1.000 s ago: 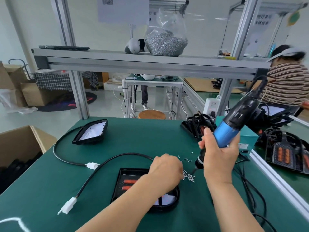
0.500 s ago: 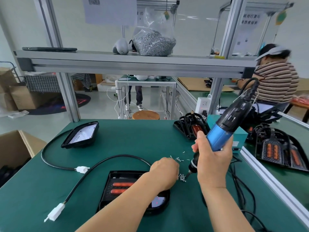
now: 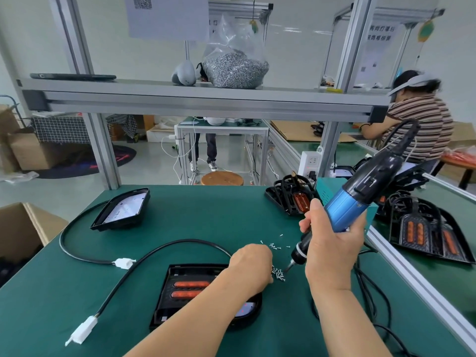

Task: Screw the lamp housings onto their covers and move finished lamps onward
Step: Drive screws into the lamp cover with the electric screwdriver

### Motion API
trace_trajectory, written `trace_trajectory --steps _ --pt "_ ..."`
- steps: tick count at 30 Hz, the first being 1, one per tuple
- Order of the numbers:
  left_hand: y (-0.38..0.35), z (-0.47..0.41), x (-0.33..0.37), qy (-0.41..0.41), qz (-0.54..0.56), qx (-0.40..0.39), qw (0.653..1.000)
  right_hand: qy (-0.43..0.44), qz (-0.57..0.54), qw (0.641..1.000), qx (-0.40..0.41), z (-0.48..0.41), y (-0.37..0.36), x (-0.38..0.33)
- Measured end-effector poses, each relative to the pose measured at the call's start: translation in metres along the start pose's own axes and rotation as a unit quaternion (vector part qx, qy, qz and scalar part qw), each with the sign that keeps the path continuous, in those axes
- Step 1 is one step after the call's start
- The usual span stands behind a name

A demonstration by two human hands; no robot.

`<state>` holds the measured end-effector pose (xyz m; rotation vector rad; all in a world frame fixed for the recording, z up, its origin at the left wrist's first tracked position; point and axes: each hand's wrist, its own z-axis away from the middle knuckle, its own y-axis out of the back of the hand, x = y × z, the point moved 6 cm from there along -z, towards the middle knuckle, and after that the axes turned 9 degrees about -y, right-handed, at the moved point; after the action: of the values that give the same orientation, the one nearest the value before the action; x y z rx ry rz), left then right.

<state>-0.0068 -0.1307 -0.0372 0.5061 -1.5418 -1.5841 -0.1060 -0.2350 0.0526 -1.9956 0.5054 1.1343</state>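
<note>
- Roughly, this looks like the screw-loading step for the near lamp (image 3: pixel 185 289). Nothing shows it fastened yet, and I cannot tell whether any screw already sits in it.
- That lamp lies flat on the green table (image 3: pixel 206 215) right in front of the person, orange strips up, partly under the left forearm. Its black cable (image 3: pixel 154 256) loops off to a white plug (image 3: pixel 82 331) at the near left.
- The left hand (image 3: pixel 251 264) hangs knuckles-up just beside the lamp's far right corner, fingers curled down toward the little heap of screws (image 3: pixel 278 274). The fingertips are hidden behind the hand, so I cannot tell whether they pinch a screw.
- The right hand (image 3: pixel 332 243) has its fingers wrapped round the blue driver (image 3: pixel 345 210), which is tilted with its bit down at the heap — apparently touching it.
- A second lamp (image 3: pixel 123 211) rests at the far left of the table, pale face up, well apart from the work. It may be a finished one set aside, though no screws can be made out on it.
- A stack (image 3: pixel 291 199) of dark lamp parts waits at the far right, which suggests more units to do.
- Left to do, as I judge it: seat a screw on the bit, drive the screws into the near lamp, then pass it on — possibly toward the box (image 3: pixel 23 228) at the left, but that is a guess.
</note>
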Motion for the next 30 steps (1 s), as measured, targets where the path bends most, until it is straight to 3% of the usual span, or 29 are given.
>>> trace_trajectory --steps 10,14,17,20,23,30 --pt "-0.001 0.005 0.012 -0.086 -0.074 -0.016 0.993 -0.005 0.010 1.000 -0.004 0.003 -0.009 -0.003" --pt "0.025 0.030 0.015 -0.126 0.100 0.074 0.984 0.004 -0.016 1.000 0.002 0.003 -0.008 -0.013" --pt "0.034 0.060 0.005 -0.157 0.290 0.145 0.933 0.017 -0.064 0.998 0.015 0.003 -0.007 -0.024" --pt "0.031 0.080 -0.007 -0.154 0.412 0.163 0.883 0.019 -0.116 0.993 0.018 0.004 -0.008 -0.030" --pt "0.032 0.086 -0.013 -0.155 0.456 0.158 0.862 0.017 -0.142 0.990 0.008 0.008 -0.016 -0.035" --pt "0.035 0.091 -0.017 -0.157 0.471 0.148 0.855 0.018 -0.164 0.986 -0.017 0.016 -0.033 -0.046"
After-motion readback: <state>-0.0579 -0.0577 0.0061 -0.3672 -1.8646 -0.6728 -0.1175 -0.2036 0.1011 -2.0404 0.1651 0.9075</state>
